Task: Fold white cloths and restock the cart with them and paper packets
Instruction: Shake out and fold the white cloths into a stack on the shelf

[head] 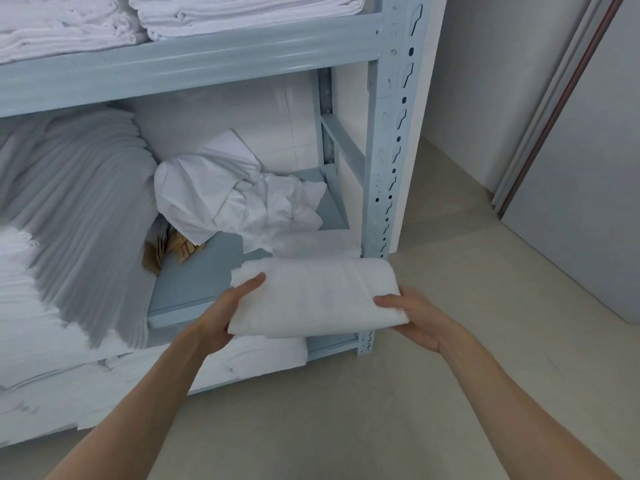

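A folded white cloth point(318, 296) is held level just in front of the lower shelf point(194, 282) of a grey-blue metal rack. My left hand point(221, 313) grips its left end, thumb on top and fingers underneath. My right hand point(412, 320) grips its right end the same way. Behind it on the shelf lies a crumpled heap of white cloths point(235, 195). Brown paper packets point(169, 251) stick out from under that heap. More folded white cloth point(273, 355) hangs over the shelf's front edge below my hands.
A tall slanting stack of folded white cloths point(76, 209) fills the shelf's left side. Folded stacks point(214, 12) sit on the upper shelf. The rack's perforated upright post point(388, 161) stands right of the cloth. Beige floor and a grey door point(588, 161) lie to the right.
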Demonstrator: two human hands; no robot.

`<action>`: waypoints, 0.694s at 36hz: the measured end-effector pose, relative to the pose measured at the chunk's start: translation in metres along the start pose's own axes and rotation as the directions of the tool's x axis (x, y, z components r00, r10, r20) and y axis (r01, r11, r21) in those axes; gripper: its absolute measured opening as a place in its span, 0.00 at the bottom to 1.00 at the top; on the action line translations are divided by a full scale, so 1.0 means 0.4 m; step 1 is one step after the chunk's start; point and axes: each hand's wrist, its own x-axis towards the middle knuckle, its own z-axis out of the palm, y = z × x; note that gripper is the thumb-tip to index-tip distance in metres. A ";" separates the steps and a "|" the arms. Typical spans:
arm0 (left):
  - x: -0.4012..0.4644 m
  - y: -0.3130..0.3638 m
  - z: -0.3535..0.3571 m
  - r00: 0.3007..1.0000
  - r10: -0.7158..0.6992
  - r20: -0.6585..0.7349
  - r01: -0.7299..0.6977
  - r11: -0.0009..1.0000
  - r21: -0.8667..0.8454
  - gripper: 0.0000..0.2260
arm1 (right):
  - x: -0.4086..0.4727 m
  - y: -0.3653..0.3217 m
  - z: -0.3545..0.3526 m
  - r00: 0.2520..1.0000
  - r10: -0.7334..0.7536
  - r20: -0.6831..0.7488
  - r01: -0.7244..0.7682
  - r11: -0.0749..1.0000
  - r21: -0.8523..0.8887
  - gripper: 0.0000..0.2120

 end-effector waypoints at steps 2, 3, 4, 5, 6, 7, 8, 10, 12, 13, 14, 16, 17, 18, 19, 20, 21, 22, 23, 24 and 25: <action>0.006 0.001 0.012 1.000 0.019 -0.007 -0.018 0.999 0.038 0.27 | 0.023 -0.007 -0.001 0.998 -0.038 -0.042 0.037 0.999 -0.026 0.24; 0.010 0.002 0.018 0.999 0.030 -0.015 -0.030 0.999 0.040 0.26 | 0.037 -0.009 -0.002 0.996 -0.058 -0.070 0.056 0.998 -0.034 0.22; 0.014 0.003 0.023 0.999 0.042 -0.027 -0.041 0.999 0.033 0.24 | 0.049 -0.011 -0.001 0.992 -0.080 -0.099 0.076 0.996 -0.042 0.20; 0.022 0.005 0.026 0.998 0.054 -0.039 -0.053 0.998 0.019 0.23 | 0.065 -0.015 -0.001 0.987 -0.102 -0.123 0.096 0.994 -0.054 0.20; 0.031 0.008 0.028 0.997 0.063 -0.054 -0.063 0.998 0.009 0.21 | 0.080 -0.018 0.001 0.982 -0.123 -0.145 0.114 0.991 -0.069 0.19; 0.040 0.011 0.029 0.995 0.069 -0.070 -0.069 0.998 0.006 0.19 | 0.095 -0.021 0.004 0.976 -0.142 -0.168 0.129 0.988 -0.085 0.18; 0.052 0.013 0.028 0.994 0.073 -0.087 -0.073 0.997 0.005 0.18 | 0.111 -0.024 0.008 0.969 -0.158 -0.192 0.141 0.985 -0.097 0.17; 0.080 0.018 0.022 0.990 0.075 -0.118 -0.076 0.997 -0.005 0.18 | 0.144 -0.030 0.017 0.954 -0.186 -0.236 0.161 0.979 -0.122 0.13; 0.115 0.024 0.012 0.987 0.065 -0.149 -0.069 0.997 -0.022 0.18 | 0.178 -0.037 0.024 0.939 -0.205 -0.275 0.169 0.974 -0.151 0.13; 0.132 0.026 0.006 0.986 0.058 -0.159 -0.062 0.998 -0.026 0.18 | 0.194 -0.039 0.027 0.935 -0.209 -0.287 0.168 0.973 -0.159 0.13; 0.153 0.028 0.000 0.985 0.047 -0.164 -0.052 0.998 -0.024 0.18 | 0.212 -0.042 0.029 0.932 -0.209 -0.297 0.166 0.972 -0.164 0.13; 0.199 0.030 -0.017 0.988 0.018 -0.156 -0.021 1.000 -0.014 0.18 | 0.250 -0.048 0.030 0.926 -0.200 -0.320 0.153 0.974 -0.168 0.15; 0.224 0.031 -0.024 0.989 0.003 -0.145 -0.004 1.000 -0.007 0.18 | 0.271 -0.052 0.028 0.924 -0.188 -0.332 0.139 0.976 -0.165 0.16; 0.251 0.032 -0.030 0.991 -0.016 -0.132 0.016 1.000 -0.001 0.18 | 0.292 -0.056 0.025 0.925 -0.166 -0.342 0.117 0.980 -0.158 0.17; 0.279 0.032 -0.036 0.992 -0.036 -0.119 0.037 0.999 0.003 0.18 | 0.314 -0.059 0.021 0.926 -0.134 -0.353 0.087 0.985 -0.146 0.17; 0.310 0.035 -0.039 0.993 -0.056 -0.106 0.056 0.998 0.000 0.18 | 0.339 -0.064 0.015 0.927 -0.097 -0.362 0.054 0.990 -0.127 0.17; 0.331 0.033 -0.039 0.992 -0.068 -0.104 0.067 0.998 -0.004 0.17 | 0.354 -0.064 0.010 0.927 -0.061 -0.370 0.024 0.994 -0.104 0.18; 0.365 0.040 -0.040 0.992 -0.072 -0.102 0.071 0.997 -0.013 0.17 | 0.382 -0.074 0.006 0.925 -0.035 -0.379 0.005 0.997 -0.080 0.18; 0.393 0.045 -0.041 0.992 -0.068 -0.103 0.066 0.998 -0.020 0.17 | 0.405 -0.084 0.004 0.922 -0.020 -0.386 -0.005 0.998 -0.063 0.19; 0.423 0.057 -0.041 0.993 -0.058 -0.106 0.056 0.998 -0.026 0.16 | 0.432 -0.098 0.005 0.920 -0.014 -0.392 -0.005 0.999 -0.048 0.19; 0.453 0.070 -0.043 0.993 -0.046 -0.108 0.043 0.999 -0.031 0.16 | 0.456 -0.114 0.006 0.918 -0.017 -0.395 0.005 0.999 -0.032 0.19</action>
